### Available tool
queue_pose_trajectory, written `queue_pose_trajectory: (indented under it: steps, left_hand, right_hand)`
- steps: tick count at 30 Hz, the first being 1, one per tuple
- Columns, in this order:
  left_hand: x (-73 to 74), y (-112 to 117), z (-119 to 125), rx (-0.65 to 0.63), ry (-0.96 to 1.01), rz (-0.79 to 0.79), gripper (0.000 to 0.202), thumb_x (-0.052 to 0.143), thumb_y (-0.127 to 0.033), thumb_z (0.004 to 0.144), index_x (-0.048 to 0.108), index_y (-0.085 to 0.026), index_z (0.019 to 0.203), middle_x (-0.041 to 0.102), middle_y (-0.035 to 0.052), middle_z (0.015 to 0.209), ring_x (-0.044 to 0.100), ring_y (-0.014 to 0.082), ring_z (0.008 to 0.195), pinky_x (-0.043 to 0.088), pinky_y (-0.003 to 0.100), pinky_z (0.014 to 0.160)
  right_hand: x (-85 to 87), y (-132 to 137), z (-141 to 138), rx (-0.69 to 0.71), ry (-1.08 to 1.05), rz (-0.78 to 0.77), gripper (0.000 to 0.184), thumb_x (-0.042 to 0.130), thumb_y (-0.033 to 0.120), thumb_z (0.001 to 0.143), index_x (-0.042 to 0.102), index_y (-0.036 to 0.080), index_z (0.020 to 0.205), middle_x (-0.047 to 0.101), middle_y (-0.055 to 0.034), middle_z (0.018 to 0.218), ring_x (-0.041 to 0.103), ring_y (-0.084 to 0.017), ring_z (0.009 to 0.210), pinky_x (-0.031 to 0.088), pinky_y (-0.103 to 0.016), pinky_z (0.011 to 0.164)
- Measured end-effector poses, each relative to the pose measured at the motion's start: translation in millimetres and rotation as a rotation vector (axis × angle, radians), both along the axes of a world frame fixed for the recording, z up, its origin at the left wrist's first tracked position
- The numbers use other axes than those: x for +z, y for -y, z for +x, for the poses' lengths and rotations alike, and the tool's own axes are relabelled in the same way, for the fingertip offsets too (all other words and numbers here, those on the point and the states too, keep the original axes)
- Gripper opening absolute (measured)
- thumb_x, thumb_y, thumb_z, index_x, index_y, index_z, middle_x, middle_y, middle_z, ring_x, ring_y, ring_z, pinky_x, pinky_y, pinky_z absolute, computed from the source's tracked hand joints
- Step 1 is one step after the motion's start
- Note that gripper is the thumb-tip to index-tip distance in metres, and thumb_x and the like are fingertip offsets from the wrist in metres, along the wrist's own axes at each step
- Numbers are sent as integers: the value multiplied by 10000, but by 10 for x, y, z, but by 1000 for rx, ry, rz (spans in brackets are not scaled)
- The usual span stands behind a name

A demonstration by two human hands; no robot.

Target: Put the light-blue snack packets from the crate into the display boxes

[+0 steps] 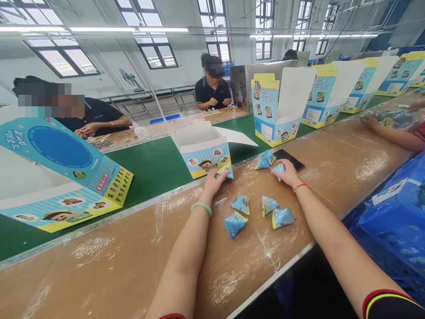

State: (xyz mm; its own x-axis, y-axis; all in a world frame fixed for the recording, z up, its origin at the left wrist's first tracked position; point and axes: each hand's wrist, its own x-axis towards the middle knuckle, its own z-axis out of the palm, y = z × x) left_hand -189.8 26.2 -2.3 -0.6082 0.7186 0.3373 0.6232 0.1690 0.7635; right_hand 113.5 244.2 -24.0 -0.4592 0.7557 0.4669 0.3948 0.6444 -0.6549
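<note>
My left hand (214, 180) is closed on a small blue triangular packet (227, 173), right in front of an open cartoon-printed box (206, 156) on the green belt. Further right, my right hand (287, 174) grips another blue packet (278, 170) near a dark flat phone-like object (289, 158). Just beyond, between the hands, one or more similar packets (264, 160) lie bunched on the brown table. Closer to me are two loose packets on the left (235, 225) and two on the right (283, 218), blue with yellow edges.
The green conveyor belt (146, 166) runs behind the brown table (109, 261). A large open box (66, 177) stands at the left; several more (270, 110) line up to the right. Blue crates (392, 226) are at my right. Co-workers sit across the belt, and another person's arm (392, 135) reaches in at right.
</note>
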Motion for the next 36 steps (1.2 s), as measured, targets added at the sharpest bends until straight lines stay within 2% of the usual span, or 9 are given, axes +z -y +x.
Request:
queue_pose_trajectory:
  steps: [9,19,25,30,36]
  left_hand:
    - [35,-71,83,-7,-16,-4,488,630,-606,800,683,-171,1016,667,141,1133,605,311,1098,460,462,1015]
    - [123,-104,194,-15,-8,-6,435,633,-602,805,692,-188,928,671,103,1031,616,287,1035,485,414,959]
    - [94,-163,216,4,6,-17,443,642,-589,802,695,-185,974,688,106,1062,623,284,1032,486,424,974]
    - [73,-211,241,26,21,-34,456,652,-588,795,689,-182,1000,686,110,1099,620,289,1064,476,430,994]
    - [101,-264,301,23,23,-45,414,659,-574,801,688,-196,968,682,91,1037,619,275,1023,485,410,954]
  right_hand:
    - [17,-71,64,5,2,3,520,727,509,665,613,212,1076,638,-105,1133,594,-316,1095,457,-474,999]
    - [21,-155,118,10,4,1,501,725,509,682,615,218,1075,641,-100,1136,595,-311,1099,457,-473,1005]
    - [12,-204,162,11,-6,12,487,725,502,693,607,223,1074,643,-98,1131,589,-310,1086,458,-472,984]
    - [13,-244,201,17,-5,23,417,730,466,666,579,226,971,633,-80,1039,583,-291,1015,460,-452,944]
    - [46,-275,237,10,-17,8,388,724,423,639,555,220,924,618,-75,989,579,-288,974,453,-449,923]
